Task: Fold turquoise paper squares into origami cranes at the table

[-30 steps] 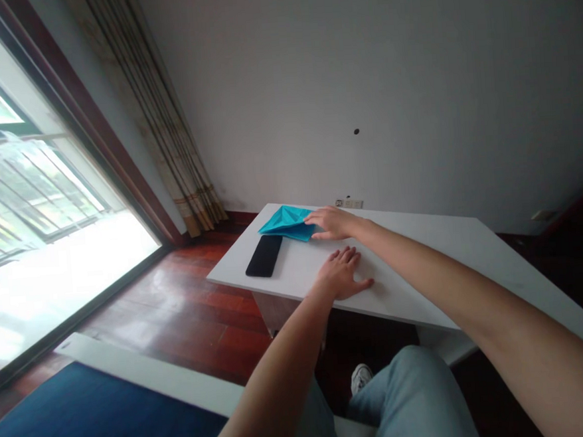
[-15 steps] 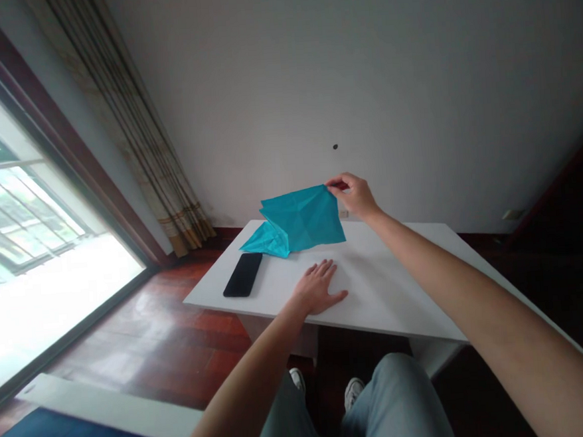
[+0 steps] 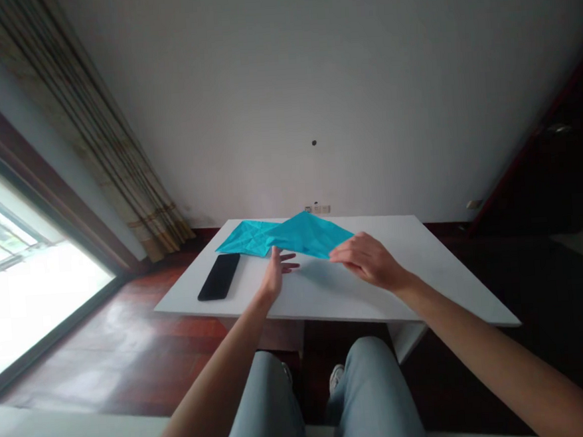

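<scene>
A creased teal paper sheet (image 3: 308, 234) is held just above the white table (image 3: 425, 269), its near corner pinched in my right hand (image 3: 369, 259). A second teal folded paper (image 3: 245, 237) lies flat at the table's far left. My left hand (image 3: 275, 273) is raised edge-on beside the held sheet's left edge, fingers stretched out, touching or nearly touching the paper. A black phone (image 3: 220, 277) lies on the table to the left of my left hand.
My knees in light blue jeans (image 3: 373, 386) are under the table's near edge. A wall with a socket (image 3: 321, 209) stands behind the table. Curtain (image 3: 91, 146) and a bright window are at left over the red wooden floor (image 3: 131, 349).
My right hand has brought the teal sheet down from the air and toward me over the table. My left hand lifted off the tabletop and moved up to the sheet. The view turned right.
</scene>
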